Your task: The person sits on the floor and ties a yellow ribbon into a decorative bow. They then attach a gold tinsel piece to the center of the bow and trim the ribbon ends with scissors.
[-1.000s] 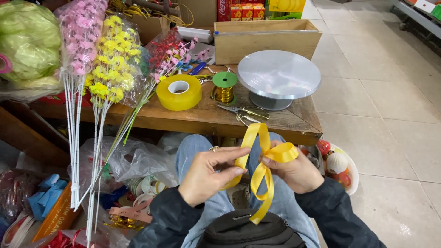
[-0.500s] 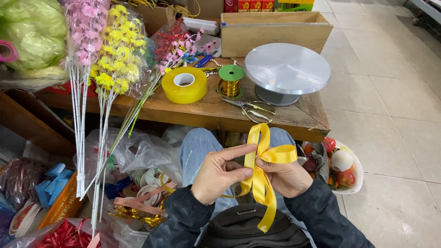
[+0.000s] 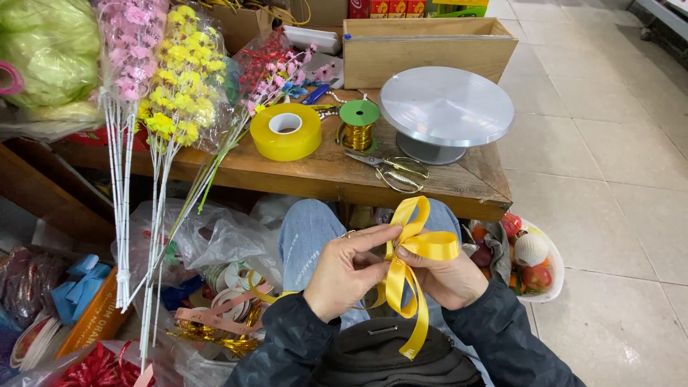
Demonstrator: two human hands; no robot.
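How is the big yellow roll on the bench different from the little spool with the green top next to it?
The yellow tape roll is wide, squat and lies flat, its open white core facing up. The gold wire spool is narrower, stands upright and is capped by a flat green disc. The roll looks smooth and waxy; the spool glints like metal. Both sit untouched on the wooden bench.

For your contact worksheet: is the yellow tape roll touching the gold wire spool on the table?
Apart. The head view shows bare wood between the tape roll and the wire spool.
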